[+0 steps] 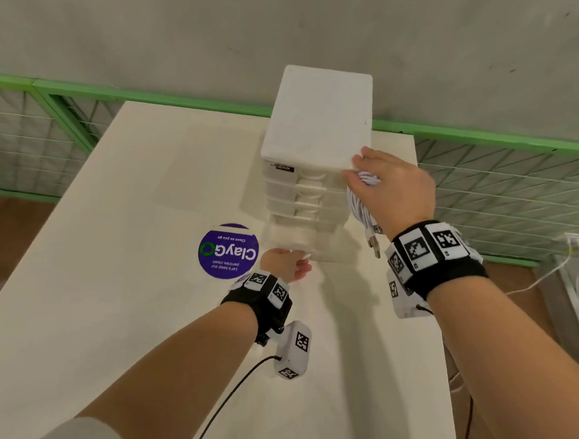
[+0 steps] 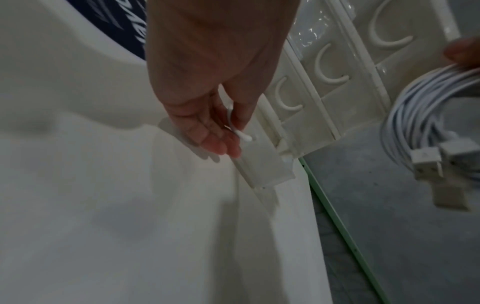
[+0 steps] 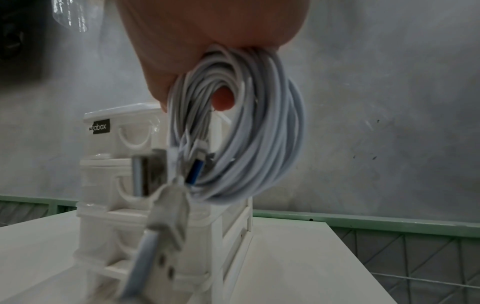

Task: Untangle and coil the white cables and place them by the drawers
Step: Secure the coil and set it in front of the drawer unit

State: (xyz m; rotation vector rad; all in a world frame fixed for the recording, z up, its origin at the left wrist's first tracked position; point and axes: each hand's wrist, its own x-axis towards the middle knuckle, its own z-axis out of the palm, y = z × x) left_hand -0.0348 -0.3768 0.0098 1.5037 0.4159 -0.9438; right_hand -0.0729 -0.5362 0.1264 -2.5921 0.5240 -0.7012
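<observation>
Head view: we see a white table point(image 1: 110, 309) against a grey wall, with a white stack of drawers point(image 1: 314, 159) standing near its far edge. Our right hand point(image 1: 389, 188) is raised beside the top right corner of the drawers, fingers curled round a coil of white cables point(image 1: 359, 203); the loops hang below the palm and the metal plugs point(image 1: 375, 242) dangle at the bottom. Our left hand point(image 1: 286, 263) is low at the foot of the drawers, fingers on the handle of the bottom drawer point(image 1: 296, 244). A round purple sticker point(image 1: 227, 251) lies on the table just left of that hand. Both wrists carry black bands with marker tags.

Left wrist view: the left hand point(image 2: 207, 98) pinches the thin curved handle point(image 2: 235, 127) of the bottom drawer point(image 2: 265, 164), which stands out a little from the stack. The cables point(image 2: 415, 115) hang at the right, off the table.

Right wrist view: the right hand point(image 3: 202, 41) grips the cables point(image 3: 249, 131) tight, one fingertip showing through the loops. The plugs point(image 3: 168, 207) hang blurred in front. The drawers point(image 3: 114, 185) stand behind, touching nothing we hold.
</observation>
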